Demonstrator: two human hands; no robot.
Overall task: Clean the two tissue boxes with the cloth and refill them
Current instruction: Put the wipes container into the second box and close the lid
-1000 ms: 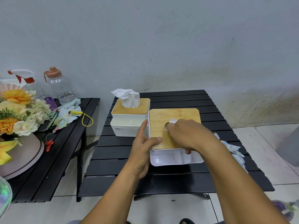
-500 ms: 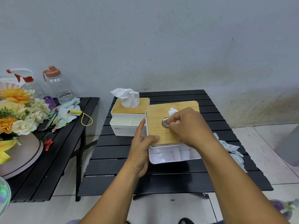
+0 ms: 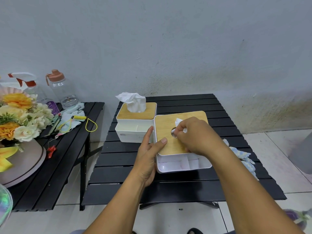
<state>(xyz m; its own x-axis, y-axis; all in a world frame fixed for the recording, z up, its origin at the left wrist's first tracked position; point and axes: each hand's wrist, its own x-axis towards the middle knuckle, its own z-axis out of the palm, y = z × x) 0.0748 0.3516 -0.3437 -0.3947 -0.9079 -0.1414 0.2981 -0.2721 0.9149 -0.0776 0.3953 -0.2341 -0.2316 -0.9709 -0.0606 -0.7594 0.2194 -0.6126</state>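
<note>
Two white tissue boxes with wooden lids stand on a black slatted table (image 3: 168,186). The far box (image 3: 135,130) has a white tissue (image 3: 133,102) sticking up through its lid. The near box (image 3: 182,163) has open front compartments, and its wooden lid (image 3: 166,130) has a round hole. My left hand (image 3: 148,154) grips that box's left side, thumb on the lid. My right hand (image 3: 197,135) pinches a white tissue (image 3: 178,122) at the hole. A blue and white cloth (image 3: 243,156) lies to the right, partly hidden by my right forearm.
A second black table (image 3: 50,174) stands at the left with artificial flowers (image 3: 18,115), a spray bottle (image 3: 28,83), a clear water bottle (image 3: 62,90), a pale cloth (image 3: 74,110) and a yellow cord (image 3: 87,122). A grey wall is behind. A grey bin (image 3: 302,149) stands at the right edge.
My right hand has drawn a tissue corner up through the lid's hole. The lid, tilted up half a second ago, now lies lower on the near box. My left hand stays put.
</note>
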